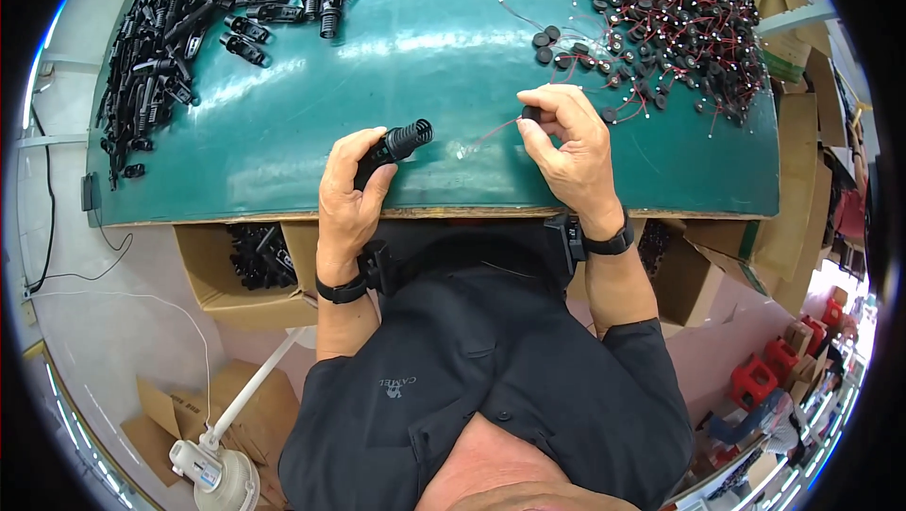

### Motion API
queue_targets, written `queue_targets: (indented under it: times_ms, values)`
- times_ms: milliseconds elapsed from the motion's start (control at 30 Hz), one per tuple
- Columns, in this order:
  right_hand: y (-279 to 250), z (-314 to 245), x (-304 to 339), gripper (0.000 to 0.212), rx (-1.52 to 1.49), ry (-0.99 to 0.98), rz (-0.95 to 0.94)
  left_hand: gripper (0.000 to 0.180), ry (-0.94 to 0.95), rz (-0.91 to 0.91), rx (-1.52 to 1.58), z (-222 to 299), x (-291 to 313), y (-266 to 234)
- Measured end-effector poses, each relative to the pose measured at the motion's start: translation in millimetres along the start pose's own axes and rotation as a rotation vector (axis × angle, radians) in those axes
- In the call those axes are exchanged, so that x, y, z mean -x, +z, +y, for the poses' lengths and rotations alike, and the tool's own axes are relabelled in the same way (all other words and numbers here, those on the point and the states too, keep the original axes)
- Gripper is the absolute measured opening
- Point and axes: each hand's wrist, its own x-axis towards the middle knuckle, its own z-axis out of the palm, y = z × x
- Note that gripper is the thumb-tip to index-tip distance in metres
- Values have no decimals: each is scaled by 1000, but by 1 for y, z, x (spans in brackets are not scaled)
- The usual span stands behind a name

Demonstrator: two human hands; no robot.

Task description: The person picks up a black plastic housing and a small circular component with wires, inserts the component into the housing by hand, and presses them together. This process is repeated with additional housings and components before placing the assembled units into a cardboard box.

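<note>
My left hand [347, 188] is closed around a black tubular plastic housing [408, 140], whose coiled, ribbed end points up and to the right. Between the thumb and fingers of my right hand [578, 150] is a small round black disc with wires [531, 114]. Its thin red lead runs left to a small white connector [462, 151], which hangs over the green table [444, 86] between my hands. The housing and the disc are apart. My fingers hide the lower part of the housing.
Many similar black housings [156, 86] are heaped at the table's left. A large pile of wired black discs [670, 20] covers the far right, with a few loose discs [545, 47] nearer the middle. Cardboard boxes [247, 308] holding black parts sit below the front edge.
</note>
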Motion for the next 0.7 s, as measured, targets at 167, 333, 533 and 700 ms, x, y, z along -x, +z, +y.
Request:
queue_targets:
  times_ms: [167,333,533,700]
  values:
    - [9,-3,-2,29,-96,-75,90,45,-10,19,38,-12,7,2]
    - [7,-9,-3,31,-14,-256,173,47,26,-11,46,-13,6,4]
    - [9,-13,-3,33,52,-333,184,48,39,-13,-9,-9,4,6]
    - [16,-9,-4,35,33,-355,181,47,43,-21,-52,-6,3,8]
